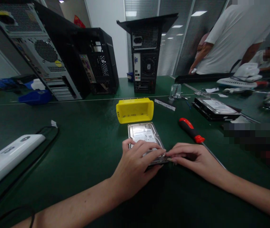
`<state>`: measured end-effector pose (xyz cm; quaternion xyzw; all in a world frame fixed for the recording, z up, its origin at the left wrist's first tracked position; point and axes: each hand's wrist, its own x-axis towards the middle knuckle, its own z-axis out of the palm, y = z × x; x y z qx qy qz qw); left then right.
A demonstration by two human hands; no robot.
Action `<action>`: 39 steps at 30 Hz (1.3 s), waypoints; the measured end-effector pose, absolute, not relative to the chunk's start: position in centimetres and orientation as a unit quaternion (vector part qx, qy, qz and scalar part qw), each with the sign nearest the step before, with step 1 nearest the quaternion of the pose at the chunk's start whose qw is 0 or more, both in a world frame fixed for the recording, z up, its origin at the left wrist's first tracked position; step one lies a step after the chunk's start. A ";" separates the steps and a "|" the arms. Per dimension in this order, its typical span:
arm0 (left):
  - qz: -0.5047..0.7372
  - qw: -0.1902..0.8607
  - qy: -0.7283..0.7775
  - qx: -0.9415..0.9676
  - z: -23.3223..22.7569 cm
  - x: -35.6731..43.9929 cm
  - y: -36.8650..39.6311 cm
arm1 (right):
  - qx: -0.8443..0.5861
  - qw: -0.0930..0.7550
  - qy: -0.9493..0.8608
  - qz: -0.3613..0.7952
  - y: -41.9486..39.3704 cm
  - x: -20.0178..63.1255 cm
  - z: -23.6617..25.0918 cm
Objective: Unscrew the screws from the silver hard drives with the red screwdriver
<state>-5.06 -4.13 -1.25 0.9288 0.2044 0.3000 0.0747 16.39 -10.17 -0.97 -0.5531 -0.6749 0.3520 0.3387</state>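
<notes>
A silver hard drive [144, 133] lies flat on the green mat in front of me. My left hand [136, 164] rests on its near half, fingers spread over the top and thumb under the near edge. My right hand [193, 158] pinches at the drive's near right corner with fingertips together; whether a small part sits between them is too small to tell. A red-handled screwdriver [192, 130] lies on the mat just beyond my right hand, untouched.
A yellow bin [135, 110] stands behind the drive. A second hard drive [214, 107] lies at the right. Three computer cases [146, 53] stand along the back. A white power strip [7, 156] lies left. Other people stand at the far right.
</notes>
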 end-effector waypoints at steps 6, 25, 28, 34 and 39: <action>0.300 0.049 0.200 0.932 -1.4 -5.1 -4.1 | -0.548 0.355 -0.676 0.343 -10.1 16.3 -0.8; 0.261 0.037 0.181 0.947 -1.5 -5.0 -4.0 | -0.525 0.352 -0.709 0.313 -10.1 16.4 -0.9; 0.258 0.057 0.180 0.948 -1.5 -4.9 -3.9 | -0.523 0.352 -0.710 0.314 -10.2 16.4 -0.8; 0.257 0.067 0.179 0.947 -1.4 -4.9 -3.8 | -0.521 0.352 -0.702 0.333 -10.1 16.5 -0.9; 0.265 0.076 0.174 0.945 -1.5 -4.9 -3.9 | -0.525 0.354 -0.683 0.363 -10.1 16.5 -0.7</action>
